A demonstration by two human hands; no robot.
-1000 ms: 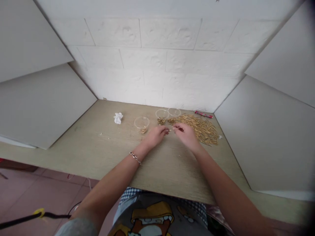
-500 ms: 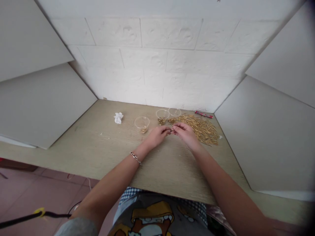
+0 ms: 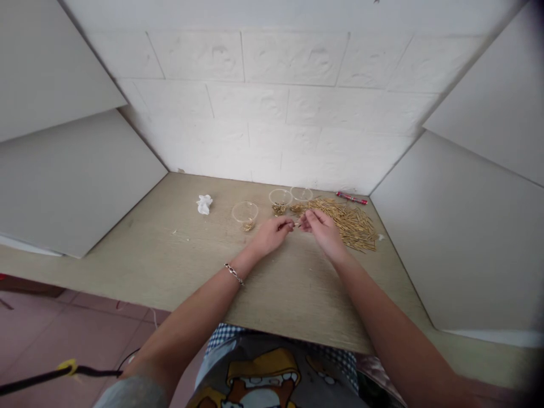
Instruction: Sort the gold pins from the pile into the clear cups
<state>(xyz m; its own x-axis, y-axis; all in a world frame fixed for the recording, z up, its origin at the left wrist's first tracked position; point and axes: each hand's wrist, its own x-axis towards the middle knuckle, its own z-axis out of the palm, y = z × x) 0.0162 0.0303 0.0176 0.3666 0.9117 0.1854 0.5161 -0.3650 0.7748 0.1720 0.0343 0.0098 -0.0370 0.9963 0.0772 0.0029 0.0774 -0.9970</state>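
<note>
My left hand is closed in a pinch on a thin gold-coloured stick, whose short end shows between the two hands. Just to its right, my right hand has its fingers curled with the thumb and forefinger together; whatever they hold is too small to make out. Behind and beside my right hand spreads a pile of thin gold-coloured sticks. Small gold-coloured pieces lie in a clear round cup near my left hand, and in two more clear cups behind, the middle cup and the right cup.
A crumpled white tissue lies on the left of the table. A red marker-like tube rests at the back right. Grey panels flank the table, and a white brick-pattern wall closes the back.
My hands have parted slightly at the fingertips. The right thumb and fingers have shifted up and right a little, baring more of the stick. The left hand is almost still.
</note>
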